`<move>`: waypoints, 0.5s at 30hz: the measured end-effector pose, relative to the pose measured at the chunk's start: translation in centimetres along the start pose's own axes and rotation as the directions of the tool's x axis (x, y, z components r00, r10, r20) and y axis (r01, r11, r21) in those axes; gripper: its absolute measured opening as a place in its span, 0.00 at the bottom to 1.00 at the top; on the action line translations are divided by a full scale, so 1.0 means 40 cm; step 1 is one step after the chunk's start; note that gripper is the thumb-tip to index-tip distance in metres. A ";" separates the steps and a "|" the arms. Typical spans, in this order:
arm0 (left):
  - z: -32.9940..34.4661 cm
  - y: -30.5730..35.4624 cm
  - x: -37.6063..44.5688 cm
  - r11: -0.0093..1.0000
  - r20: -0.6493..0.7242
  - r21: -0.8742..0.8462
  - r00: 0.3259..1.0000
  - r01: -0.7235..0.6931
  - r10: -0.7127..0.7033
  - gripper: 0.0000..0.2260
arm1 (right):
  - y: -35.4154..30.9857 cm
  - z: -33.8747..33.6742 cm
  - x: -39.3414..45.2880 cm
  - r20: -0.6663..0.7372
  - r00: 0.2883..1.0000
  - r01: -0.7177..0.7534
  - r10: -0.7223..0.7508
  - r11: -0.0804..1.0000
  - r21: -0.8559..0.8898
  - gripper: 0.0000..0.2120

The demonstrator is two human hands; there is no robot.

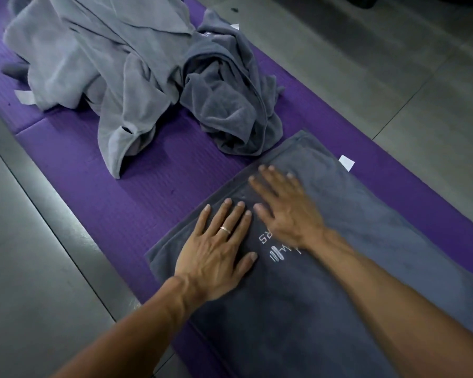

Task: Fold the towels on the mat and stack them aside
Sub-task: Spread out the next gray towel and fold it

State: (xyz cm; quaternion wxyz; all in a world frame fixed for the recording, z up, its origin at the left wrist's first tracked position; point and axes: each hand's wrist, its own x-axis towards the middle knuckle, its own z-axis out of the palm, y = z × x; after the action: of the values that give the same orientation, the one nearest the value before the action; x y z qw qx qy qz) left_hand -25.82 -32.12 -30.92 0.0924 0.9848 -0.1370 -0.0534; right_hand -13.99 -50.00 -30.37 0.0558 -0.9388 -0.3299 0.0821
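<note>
Towels are seen in two states on a purple mat (153,192) that is laid over a grey tiled floor (380,77). A dark grey towel (325,309) is spread flat on the mat toward 5 o'clock of the view, its long side running from the centre down to the lower right corner. White lettering (268,246) is shown on its surface, partly hidden by the right wrist. A small white tag (346,162) is seen sticking out from the towel's far right edge onto the mat.

Both hands are laid flat on this towel, and nothing is gripped by either. The left hand (219,257) is pressed palm down near the towel's left edge, fingers straight and slightly spread, with a ring (225,230) worn on one finger. The right hand (287,211) is placed just beyond it toward 1 o'clock, fingers extended and fanned out; it appears blurred.

At 11 o'clock a heap of unfolded towels is left on the mat: a crumpled light grey towel (99,66) and, touching it at its right, a crumpled darker grey towel (230,105), whose lower edge lies just beside the flat towel's far corner.
</note>
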 end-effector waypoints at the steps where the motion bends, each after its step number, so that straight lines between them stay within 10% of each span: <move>1: 0.001 -0.001 0.003 1.000 -0.006 -0.004 1.000 -0.001 0.001 0.34 | 0.048 -0.012 0.022 0.032 0.998 -0.052 0.054 0.998 -0.038 0.32; 6: -0.004 0.006 0.004 0.999 0.031 0.001 0.999 0.044 -0.044 0.35 | 0.207 -0.086 0.126 0.121 0.928 -0.351 0.353 0.935 -0.040 0.32; 11: -0.010 0.110 0.044 0.999 -0.037 -0.038 0.999 -0.030 0.029 0.29 | 0.112 -0.073 -0.016 -0.167 0.923 -0.316 0.346 0.931 0.180 0.27; 15: 0.026 0.180 0.066 1.000 0.002 -0.014 1.000 0.019 -0.018 0.36 | 0.120 -0.011 -0.240 -0.011 0.993 -0.114 0.114 0.993 0.020 0.29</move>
State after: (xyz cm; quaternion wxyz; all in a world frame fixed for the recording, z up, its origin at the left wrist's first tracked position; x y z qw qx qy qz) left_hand -25.29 -39.86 -30.72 0.0986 0.9853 -0.1276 -0.0563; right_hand -18.37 -59.77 -29.57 0.0619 -0.9560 -0.2745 0.0827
